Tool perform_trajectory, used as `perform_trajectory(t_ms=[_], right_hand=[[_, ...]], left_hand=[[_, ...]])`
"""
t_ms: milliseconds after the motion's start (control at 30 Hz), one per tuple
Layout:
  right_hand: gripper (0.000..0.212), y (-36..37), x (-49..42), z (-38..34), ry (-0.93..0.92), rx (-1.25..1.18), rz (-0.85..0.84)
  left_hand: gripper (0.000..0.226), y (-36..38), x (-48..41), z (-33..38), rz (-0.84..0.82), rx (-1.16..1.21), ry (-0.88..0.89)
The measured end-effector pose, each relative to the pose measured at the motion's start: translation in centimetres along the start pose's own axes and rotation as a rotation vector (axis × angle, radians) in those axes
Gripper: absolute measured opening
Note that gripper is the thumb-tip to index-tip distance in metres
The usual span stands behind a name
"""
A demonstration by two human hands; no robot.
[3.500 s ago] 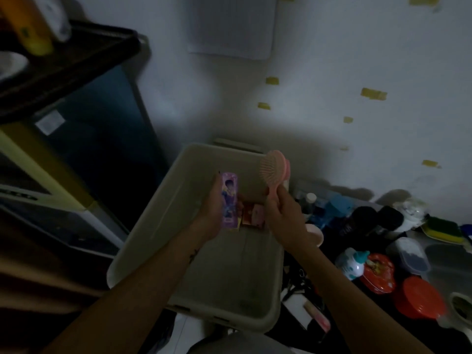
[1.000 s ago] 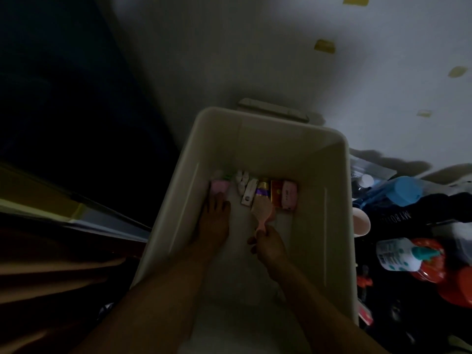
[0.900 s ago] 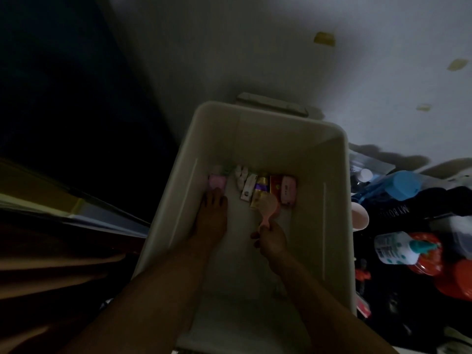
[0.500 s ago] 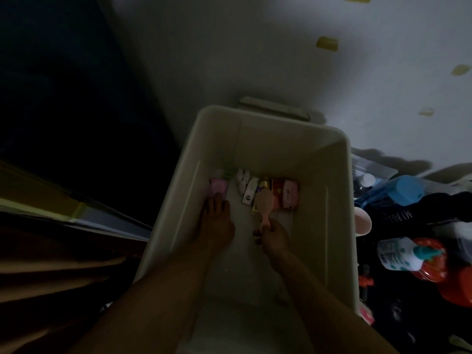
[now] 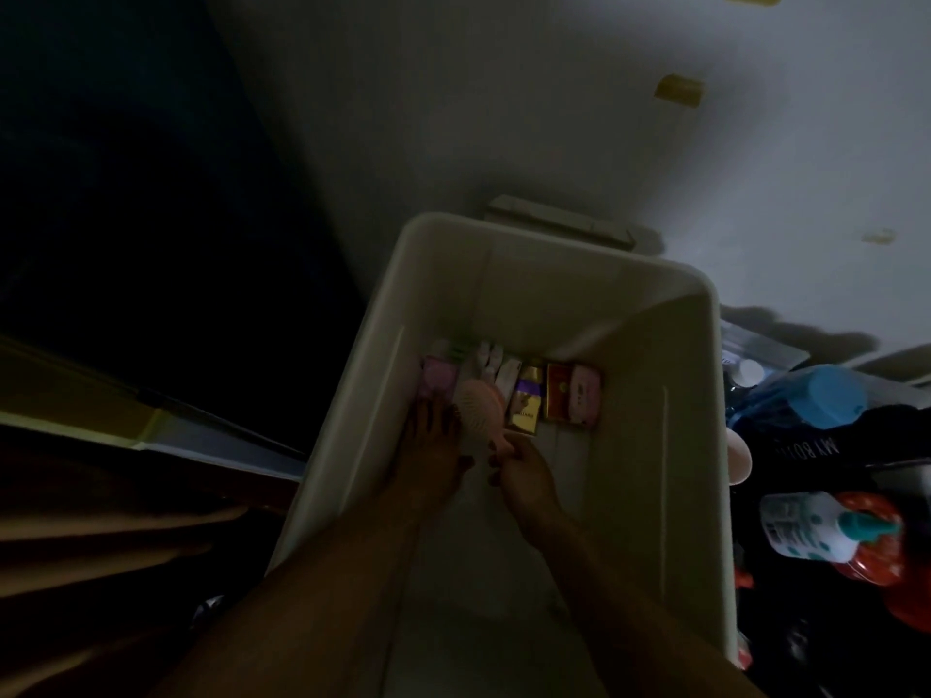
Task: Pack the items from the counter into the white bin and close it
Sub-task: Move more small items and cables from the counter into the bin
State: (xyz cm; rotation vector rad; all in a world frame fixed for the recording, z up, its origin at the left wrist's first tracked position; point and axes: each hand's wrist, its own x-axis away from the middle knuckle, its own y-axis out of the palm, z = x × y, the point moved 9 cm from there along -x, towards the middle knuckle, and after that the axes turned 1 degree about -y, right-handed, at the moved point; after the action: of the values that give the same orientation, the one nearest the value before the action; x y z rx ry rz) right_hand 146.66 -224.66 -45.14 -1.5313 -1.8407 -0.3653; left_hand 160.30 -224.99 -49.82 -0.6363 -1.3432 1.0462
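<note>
Bin (image 5: 697, 445): lid off, both hands being held inside.
Brush (image 5: 478, 405): handle being pinched by the right hand (image 5: 524, 478); head being rested at the bin's far left, between a pink packet (image 5: 437, 377) and a gold box (image 5: 525, 403).
Left hand (image 5: 433, 455): being laid flat, fingers straight, tips at the packet.
Bottle (image 5: 806, 534): on the surface, right of the bin.

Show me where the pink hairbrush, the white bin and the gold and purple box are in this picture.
pink hairbrush (image 5: 478, 406): head view, on its round bristle head.
white bin (image 5: 697, 445): head view, on its bare right inner wall.
gold and purple box (image 5: 525, 405): head view, on its front face.
</note>
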Motion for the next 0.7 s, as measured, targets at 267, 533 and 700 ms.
perform_trajectory(t_ms=[267, 533, 700], right_hand=[[0.037, 3.1, -1.2, -2.7, -0.018, -0.021, -0.110], [0.048, 5.0, -3.4, -4.4, -0.006, -0.081, -0.110], [0.055, 5.4, -4.3, -5.4, -0.048, -0.097, -0.099]], left_hand=[[0.075, 0.6, -0.2, 0.4, -0.022, -0.082, -0.003], [0.075, 0.1, -0.3, 0.3, -0.023, -0.081, -0.056], [0.075, 1.2, -0.4, -0.1, 0.022, -0.033, -0.061]])
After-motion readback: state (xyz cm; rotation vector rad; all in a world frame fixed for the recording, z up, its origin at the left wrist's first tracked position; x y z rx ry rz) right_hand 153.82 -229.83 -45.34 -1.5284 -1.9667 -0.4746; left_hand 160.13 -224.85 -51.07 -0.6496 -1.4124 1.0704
